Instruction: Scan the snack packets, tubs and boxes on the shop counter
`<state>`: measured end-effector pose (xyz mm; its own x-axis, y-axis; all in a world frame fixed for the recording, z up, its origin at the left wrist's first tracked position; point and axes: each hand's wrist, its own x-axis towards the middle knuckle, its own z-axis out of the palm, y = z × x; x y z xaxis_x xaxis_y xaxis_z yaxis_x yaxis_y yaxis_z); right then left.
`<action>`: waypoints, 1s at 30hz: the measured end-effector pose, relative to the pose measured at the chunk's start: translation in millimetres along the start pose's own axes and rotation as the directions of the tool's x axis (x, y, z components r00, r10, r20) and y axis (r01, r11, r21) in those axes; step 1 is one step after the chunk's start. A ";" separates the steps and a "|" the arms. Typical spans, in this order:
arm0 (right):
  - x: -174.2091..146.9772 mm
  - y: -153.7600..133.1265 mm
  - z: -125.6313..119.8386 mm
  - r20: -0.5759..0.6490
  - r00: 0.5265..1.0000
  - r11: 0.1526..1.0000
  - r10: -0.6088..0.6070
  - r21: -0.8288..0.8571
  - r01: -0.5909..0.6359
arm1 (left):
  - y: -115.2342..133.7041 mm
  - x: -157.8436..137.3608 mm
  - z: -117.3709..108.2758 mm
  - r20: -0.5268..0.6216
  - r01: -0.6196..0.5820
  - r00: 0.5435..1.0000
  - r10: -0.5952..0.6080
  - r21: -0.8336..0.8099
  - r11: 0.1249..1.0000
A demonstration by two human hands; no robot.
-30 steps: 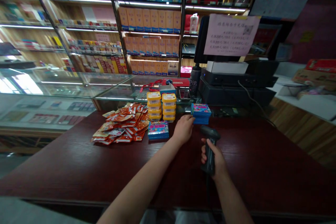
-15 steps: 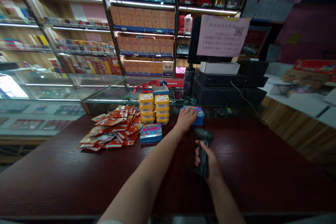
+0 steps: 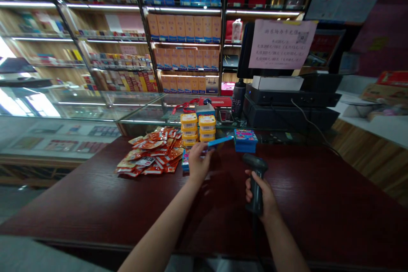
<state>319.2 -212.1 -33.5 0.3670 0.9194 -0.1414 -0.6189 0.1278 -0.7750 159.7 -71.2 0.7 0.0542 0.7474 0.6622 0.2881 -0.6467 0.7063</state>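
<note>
The left hand (image 3: 198,164) pinches a thin blue pack (image 3: 220,140), left of the blue stack (image 3: 245,142). The right hand (image 3: 267,199), nearer, grips a dark scanner (image 3: 256,164).

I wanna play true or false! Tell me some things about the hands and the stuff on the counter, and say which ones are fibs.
1. The left hand holds nothing. False: it holds a flat blue pack.
2. The right hand holds a dark scanner. True.
3. The yellow tubs stand in two stacks. True.
4. The orange packets lie right of the dark scanner. False: they lie left of the yellow tubs.
5. A paper sign hangs on the dark screen. True.
</note>
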 end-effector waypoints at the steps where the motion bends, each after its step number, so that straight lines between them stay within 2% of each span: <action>1: -2.0 -0.5 1.1 0.031 1.000 1.000 0.006 -0.017 -0.006 | -4.0 -6.0 -3.6 -0.062 0.129 0.988 -0.141 -0.162 0.978; 2: -4.4 -1.0 2.3 0.066 0.998 0.999 0.010 -0.034 -0.008 | -7.1 -11.2 -6.0 -0.076 0.239 0.958 -0.277 -0.323 0.915; 4: -9.6 -1.8 4.7 0.152 0.988 0.998 0.014 -0.068 -0.003 | -11.3 -19.5 -8.6 -0.011 0.385 0.881 -0.472 -0.562 0.732; 6: -14.7 -2.0 6.7 0.250 0.968 0.993 0.025 -0.114 0.004 | -13.0 -25.5 -9.9 0.053 0.453 0.823 -0.566 -0.663 0.597; 8: -18.6 -1.8 7.7 0.340 0.939 0.987 0.053 -0.164 0.003 | -13.2 -30.2 -10.5 0.066 0.476 0.794 -0.605 -0.687 0.550; 12: -20.7 -0.5 6.2 0.413 0.902 0.974 0.121 -0.224 -0.028 | -13.0 -36.9 -9.3 0.021 0.459 0.787 -0.617 -0.687 0.563; 17: -20.3 -0.9 3.1 0.394 0.911 0.969 0.123 -0.247 -0.024 | -18.6 -40.4 -7.2 -0.019 0.438 0.796 -0.605 -0.671 0.598; 21: -22.4 -3.7 4.0 0.391 0.909 0.968 0.146 -0.248 -0.049 | -23.0 -40.0 -7.6 -0.063 0.439 0.781 -0.621 -0.652 0.618; 26: -24.6 -5.4 4.6 0.392 0.908 0.969 0.146 -0.243 -0.050 | -22.1 -40.0 -7.6 -0.064 0.444 0.771 -0.634 -0.660 0.607; 30: -23.8 -4.2 2.8 0.404 0.904 0.968 0.140 -0.247 -0.040 | -20.9 -40.5 -8.1 -0.077 0.422 0.792 -0.606 -0.648 0.634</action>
<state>311.1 -233.5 -25.1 -0.0351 0.9993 0.0122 -0.4426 -0.0046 -0.8967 143.7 -89.2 -38.9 -0.2051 0.9718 0.1160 -0.4137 -0.1935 0.8896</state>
